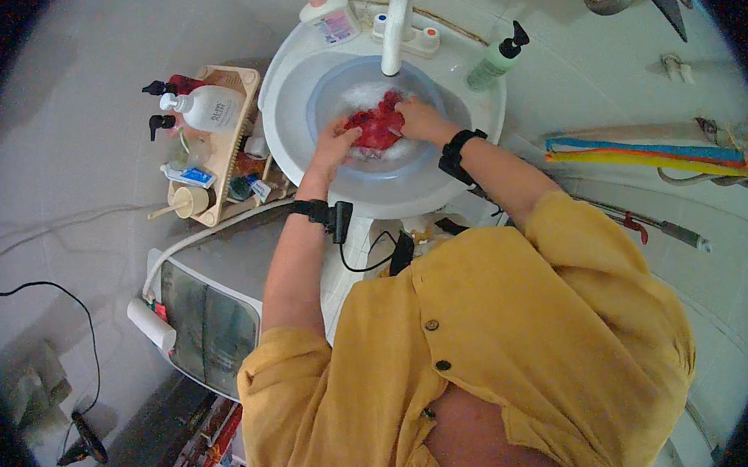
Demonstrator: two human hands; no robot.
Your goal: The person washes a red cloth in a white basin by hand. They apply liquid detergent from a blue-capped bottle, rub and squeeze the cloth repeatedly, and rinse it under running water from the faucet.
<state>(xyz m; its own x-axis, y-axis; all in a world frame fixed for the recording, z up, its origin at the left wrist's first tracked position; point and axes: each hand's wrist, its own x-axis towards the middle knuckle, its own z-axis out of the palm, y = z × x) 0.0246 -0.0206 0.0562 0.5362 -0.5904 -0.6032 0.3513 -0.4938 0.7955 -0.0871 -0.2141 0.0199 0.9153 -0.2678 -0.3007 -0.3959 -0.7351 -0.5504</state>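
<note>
A wet red cloth point(377, 127) lies bunched in soapy water inside a translucent bluish plastic basin point(319, 95), which sits in a white washbasin point(283, 120). At the cloth's left edge, the fingers of my left hand point(337, 141) grip it. My right hand point(420, 120) pinches the cloth at its upper right. White suds float around the fabric. The white faucet point(396, 30) reaches over the basin's far side. Both wrists wear black straps with small devices.
A pump bottle point(329, 21) and a green pump bottle point(495, 62) stand on the washbasin's rim. To the left, a beige plastic rack point(231, 159) holds toiletries. A washing machine point(209, 314) is at the lower left; towels point(652, 152) hang at right.
</note>
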